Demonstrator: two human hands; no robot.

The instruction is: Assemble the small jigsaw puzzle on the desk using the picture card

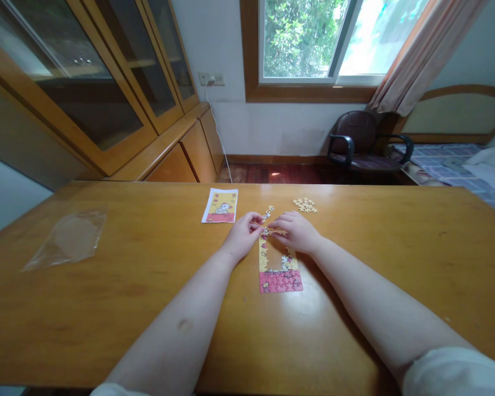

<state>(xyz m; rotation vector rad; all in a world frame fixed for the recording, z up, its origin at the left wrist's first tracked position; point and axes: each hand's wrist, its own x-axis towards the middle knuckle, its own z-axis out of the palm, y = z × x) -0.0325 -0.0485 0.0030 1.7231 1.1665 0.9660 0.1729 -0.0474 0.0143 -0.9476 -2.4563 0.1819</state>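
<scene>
A partly assembled jigsaw puzzle [281, 282] lies on the table, pink along the near edge, with yellow borders around an open gap. At its upper left corner, my left hand [245, 236] is closed in a pinch, seemingly on a small puzzle piece; the fingertips mostly hide it. My right hand [297, 231] rests over the puzzle's top edge, fingers stretched toward the same corner, thumb a little apart. Just beyond the fingertips is a short line of loose puzzle pieces [268, 212]. A pile of pale, face-down pieces [305, 205] sits past my right hand.
Left of the puzzle lies a picture card [220, 207] with a white character on yellow and pink. A clear plastic bag [75, 236] is farther left on the wooden table [148, 308]. Beyond the table stand a glass-doored cabinet [148, 104] and an armchair [357, 137].
</scene>
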